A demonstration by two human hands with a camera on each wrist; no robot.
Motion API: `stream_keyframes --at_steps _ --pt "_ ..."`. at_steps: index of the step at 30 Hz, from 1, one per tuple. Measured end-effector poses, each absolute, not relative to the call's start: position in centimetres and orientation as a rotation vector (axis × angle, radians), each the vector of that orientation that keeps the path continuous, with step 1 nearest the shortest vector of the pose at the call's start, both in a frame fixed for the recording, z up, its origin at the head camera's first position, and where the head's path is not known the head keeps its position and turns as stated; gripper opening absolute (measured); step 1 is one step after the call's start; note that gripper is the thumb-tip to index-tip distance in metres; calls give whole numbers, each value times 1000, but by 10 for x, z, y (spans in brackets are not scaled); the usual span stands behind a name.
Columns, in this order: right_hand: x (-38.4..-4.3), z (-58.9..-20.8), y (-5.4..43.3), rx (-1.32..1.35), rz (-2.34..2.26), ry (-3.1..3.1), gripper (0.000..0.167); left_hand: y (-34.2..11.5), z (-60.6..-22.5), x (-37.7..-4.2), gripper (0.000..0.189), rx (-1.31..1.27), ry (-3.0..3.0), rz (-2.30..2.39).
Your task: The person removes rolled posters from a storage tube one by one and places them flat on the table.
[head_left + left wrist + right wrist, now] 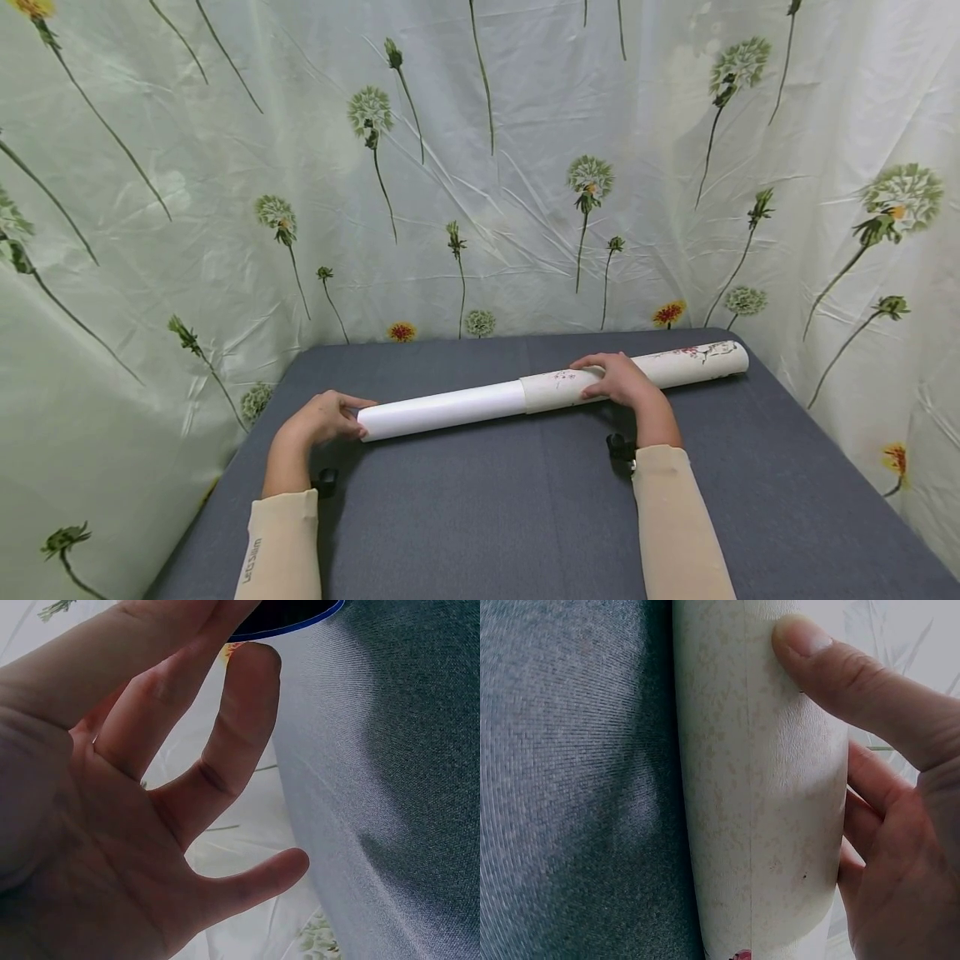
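A long tube lies slantwise across the table. Its left part is a plain glossy white tube (pixel 442 411), which runs into a wider cream roll with printed blossom branches (pixel 693 364). At the white tube's left end, my left hand (pixel 322 421) pinches the rim between thumb and fingers. In the left wrist view, that end shows a dark opening with a blue edge (pixel 292 630), and the lower fingers spread away from it. My right hand (pixel 618 383) grips the cream roll near its left edge, thumb on the near side and fingers over the far side.
A dark grey cloth covers the table (pixel 480 508). Behind and at both sides hangs a pale curtain (pixel 510 208) printed with dandelions. Each wrist carries a small black camera; the right wrist's camera (pixel 621 450) sits just in front of the roll.
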State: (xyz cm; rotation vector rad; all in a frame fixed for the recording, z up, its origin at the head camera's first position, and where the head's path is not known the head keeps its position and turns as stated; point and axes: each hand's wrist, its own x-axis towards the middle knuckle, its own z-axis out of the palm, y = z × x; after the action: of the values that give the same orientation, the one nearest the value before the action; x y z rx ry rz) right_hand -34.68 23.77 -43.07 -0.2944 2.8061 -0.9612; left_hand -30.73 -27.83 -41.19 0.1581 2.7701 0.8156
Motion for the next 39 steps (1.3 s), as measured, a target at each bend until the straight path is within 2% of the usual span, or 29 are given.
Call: stream_keyframes --at_steps 39 --pt "-349 -433 244 -292 -965 2813 55 -288 -409 -305 54 150 2792 774"
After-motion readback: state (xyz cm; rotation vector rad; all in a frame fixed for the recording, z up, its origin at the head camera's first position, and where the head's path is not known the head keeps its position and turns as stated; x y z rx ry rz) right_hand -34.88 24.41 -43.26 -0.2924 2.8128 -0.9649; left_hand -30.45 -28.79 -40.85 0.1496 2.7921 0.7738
